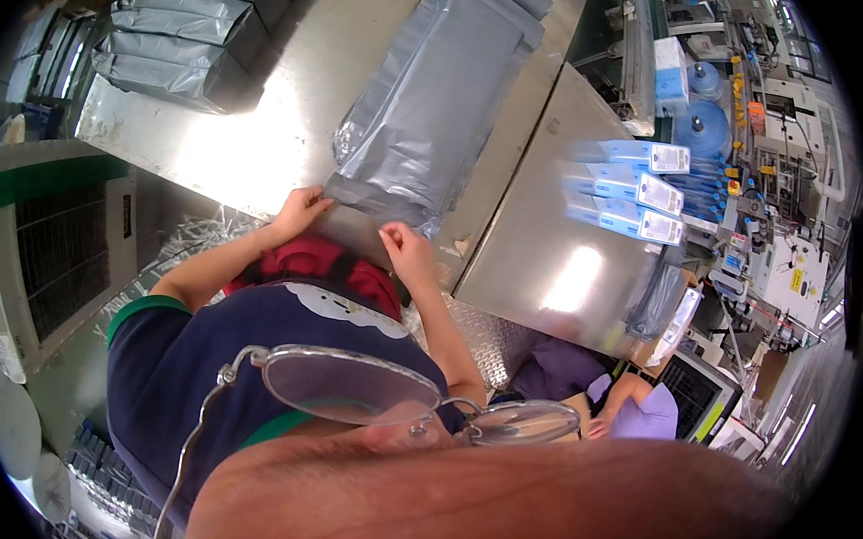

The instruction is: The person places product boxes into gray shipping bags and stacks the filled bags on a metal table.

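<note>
A long grey plastic mailing bag (pixel 450 95) lies on the metal table in front of me, its surface wrinkled and shiny. My left hand (pixel 303 211) is at the bag's near left corner, thumb and fingers pinched together on its edge. Just off the near edge, my right hand (pixel 409 252) is closed with its fingertips pressed together. Whatever it may hold is too small to make out. Both hands are close to the table's front edge, above my red and black clothing.
Several filled grey bags (pixel 185 37) sit in a row at the far left of the metal table (pixel 512 215). On the right part stand light-blue and white boxes (pixel 641 188). A co-worker's arm (pixel 625 397) shows at lower right. A green-and-white crate (pixel 57 250) stands at left.
</note>
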A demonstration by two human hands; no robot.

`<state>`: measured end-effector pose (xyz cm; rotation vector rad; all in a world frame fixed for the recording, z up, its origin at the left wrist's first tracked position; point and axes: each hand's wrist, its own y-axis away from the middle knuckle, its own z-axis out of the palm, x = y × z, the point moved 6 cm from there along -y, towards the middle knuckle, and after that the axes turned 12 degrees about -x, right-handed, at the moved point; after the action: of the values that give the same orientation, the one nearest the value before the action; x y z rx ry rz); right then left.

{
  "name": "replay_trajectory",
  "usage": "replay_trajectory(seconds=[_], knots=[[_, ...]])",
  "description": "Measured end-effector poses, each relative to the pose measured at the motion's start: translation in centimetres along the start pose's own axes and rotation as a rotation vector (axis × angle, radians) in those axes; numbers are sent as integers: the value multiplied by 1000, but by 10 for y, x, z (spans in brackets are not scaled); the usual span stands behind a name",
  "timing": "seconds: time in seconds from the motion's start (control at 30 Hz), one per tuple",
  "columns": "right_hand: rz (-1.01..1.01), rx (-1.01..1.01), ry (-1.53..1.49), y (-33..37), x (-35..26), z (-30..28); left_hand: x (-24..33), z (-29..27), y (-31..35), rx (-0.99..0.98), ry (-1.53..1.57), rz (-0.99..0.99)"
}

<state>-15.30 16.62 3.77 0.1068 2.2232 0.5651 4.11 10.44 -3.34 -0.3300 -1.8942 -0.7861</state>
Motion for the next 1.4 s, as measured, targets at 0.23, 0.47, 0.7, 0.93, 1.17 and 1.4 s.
replay_trajectory(seconds=[0.23, 0.47, 0.7, 0.93, 1.17, 1.4], knots=[[-292, 111, -367, -73, -36, 44, -13, 12, -13, -220, 413, 139], [-150, 415, -441, -54, 2, 34, 3, 24, -10, -475, 630, 66], [-41, -112, 665, 167, 198, 87, 37, -36, 2, 74, -676, 153], [-498, -2, 1020, 7, 28, -65, 101, -17, -25, -242, -1330, 1115], [-520, 390, 393, -20, 27, -126, 104, -67, -69, 151, -189, 592], [142, 519, 55, -107, 63, -114, 56, -43, -147, 390, 59, 63]])
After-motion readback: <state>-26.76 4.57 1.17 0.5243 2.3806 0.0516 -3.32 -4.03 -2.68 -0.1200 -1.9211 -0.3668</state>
